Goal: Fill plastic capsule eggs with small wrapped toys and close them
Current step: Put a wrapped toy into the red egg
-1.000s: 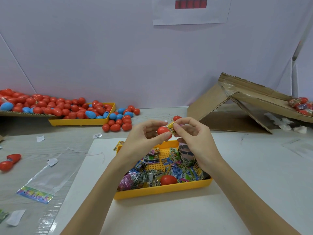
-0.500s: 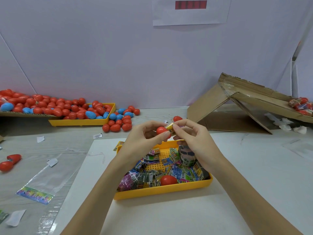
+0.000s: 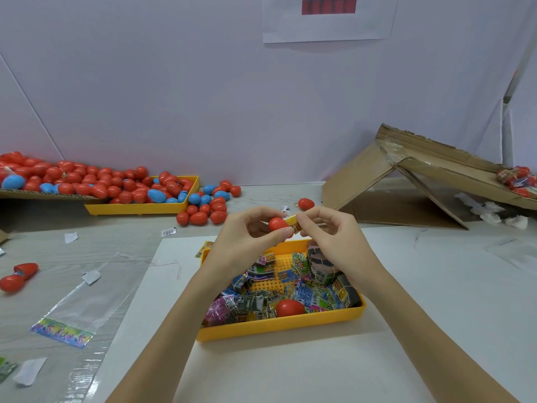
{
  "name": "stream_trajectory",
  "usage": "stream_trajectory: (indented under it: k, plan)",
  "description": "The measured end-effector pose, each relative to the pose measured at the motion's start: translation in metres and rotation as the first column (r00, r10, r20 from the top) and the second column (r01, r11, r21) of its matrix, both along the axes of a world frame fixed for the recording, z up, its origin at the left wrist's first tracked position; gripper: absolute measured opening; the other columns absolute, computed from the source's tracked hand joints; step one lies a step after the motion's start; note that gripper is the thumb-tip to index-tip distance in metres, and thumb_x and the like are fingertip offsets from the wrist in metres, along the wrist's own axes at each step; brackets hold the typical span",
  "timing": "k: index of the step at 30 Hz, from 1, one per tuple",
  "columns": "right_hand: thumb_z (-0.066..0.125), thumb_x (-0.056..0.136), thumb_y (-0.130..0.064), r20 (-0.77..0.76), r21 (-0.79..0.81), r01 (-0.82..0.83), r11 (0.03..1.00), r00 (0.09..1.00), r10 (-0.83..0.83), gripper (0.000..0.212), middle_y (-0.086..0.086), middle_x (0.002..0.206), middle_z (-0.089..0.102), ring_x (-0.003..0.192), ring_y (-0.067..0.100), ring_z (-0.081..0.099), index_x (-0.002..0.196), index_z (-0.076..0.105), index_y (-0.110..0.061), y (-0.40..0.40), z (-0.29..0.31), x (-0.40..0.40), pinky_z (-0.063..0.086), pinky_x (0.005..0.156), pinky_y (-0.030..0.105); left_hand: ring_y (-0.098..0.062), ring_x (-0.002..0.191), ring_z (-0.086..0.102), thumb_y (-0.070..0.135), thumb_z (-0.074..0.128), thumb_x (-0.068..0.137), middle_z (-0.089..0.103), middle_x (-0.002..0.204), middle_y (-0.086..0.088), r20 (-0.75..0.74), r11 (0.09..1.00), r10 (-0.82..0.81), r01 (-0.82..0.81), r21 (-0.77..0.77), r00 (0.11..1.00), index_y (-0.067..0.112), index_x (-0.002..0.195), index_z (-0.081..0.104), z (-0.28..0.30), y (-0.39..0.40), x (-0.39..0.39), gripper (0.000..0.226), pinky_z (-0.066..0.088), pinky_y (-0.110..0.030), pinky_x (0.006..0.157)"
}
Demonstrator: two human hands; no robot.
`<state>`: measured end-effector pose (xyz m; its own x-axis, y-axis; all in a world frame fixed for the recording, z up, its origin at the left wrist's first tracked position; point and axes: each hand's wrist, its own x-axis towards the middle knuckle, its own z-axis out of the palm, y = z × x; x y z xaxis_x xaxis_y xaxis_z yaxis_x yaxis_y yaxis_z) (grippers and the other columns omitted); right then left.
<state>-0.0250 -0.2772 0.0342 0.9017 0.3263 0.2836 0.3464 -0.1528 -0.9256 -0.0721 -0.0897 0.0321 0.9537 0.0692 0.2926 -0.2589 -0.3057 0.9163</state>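
Observation:
My left hand (image 3: 250, 237) holds a red egg half (image 3: 277, 223) between thumb and fingers, above the yellow tray (image 3: 279, 325). My right hand (image 3: 331, 234) pinches a small yellow wrapped toy (image 3: 293, 223) against the egg half's open side. The tray holds several wrapped toys (image 3: 252, 301) and another red egg piece (image 3: 290, 308) near its front wall. Both hands meet at the far edge of the tray.
A second yellow tray (image 3: 139, 207) and cardboard at the back left carry a heap of red and blue eggs (image 3: 96, 181). Loose red eggs (image 3: 200, 216) lie nearby; one (image 3: 305, 203) sits behind my hands. Folded cardboard (image 3: 406, 181) stands back right. An opened red egg (image 3: 19, 276) and plastic bags (image 3: 75, 309) lie left.
The hands stay together in nearly the same place; the right fingers have worked the wrapped toy slightly closer into the red egg half.

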Motion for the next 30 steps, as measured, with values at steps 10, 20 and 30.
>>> stream_trajectory:
  k: [10,20,30]
  plan:
    - [0.066,0.099,-0.038,0.264,-0.139,0.122,0.983,0.961,-0.082,0.017,-0.02,0.088,0.068,0.093,-0.004,0.062,0.084,0.066,-0.046,0.0045,-0.0067,0.0004,0.05,0.07,0.008,-0.008,0.085,0.075,0.039,0.083,0.081,0.078,0.091,0.01,0.044,0.997,0.072,-0.072,0.017,0.996,0.026,0.109,0.075,-0.001,-0.0014,0.0008,0.032,0.058,-0.018,0.072]
    - [0.075,0.09,-0.043,-0.374,0.144,-0.048,0.988,0.922,0.099,0.022,0.002,0.098,0.08,0.092,0.013,0.077,0.098,0.082,-0.024,-0.0016,0.0017,-0.0032,0.053,0.056,0.018,-0.015,0.086,0.075,0.046,0.082,0.076,0.077,0.093,0.005,0.057,0.995,0.062,-0.057,-0.085,0.996,0.027,0.11,0.073,0.001,-0.0033,-0.0008,0.04,0.061,-0.027,0.079]
    - [0.078,0.084,-0.011,-0.502,0.568,-0.098,0.817,0.745,0.439,0.046,0.023,0.118,0.074,0.111,0.03,0.074,0.126,0.064,0.002,-0.0017,0.0018,0.0014,0.061,0.082,0.026,-0.015,0.095,0.073,0.026,0.081,0.086,0.074,0.102,0.004,0.253,0.993,0.075,-0.094,0.066,0.965,0.015,0.118,0.075,0.0002,-0.0067,-0.0012,0.035,0.062,-0.029,0.084]
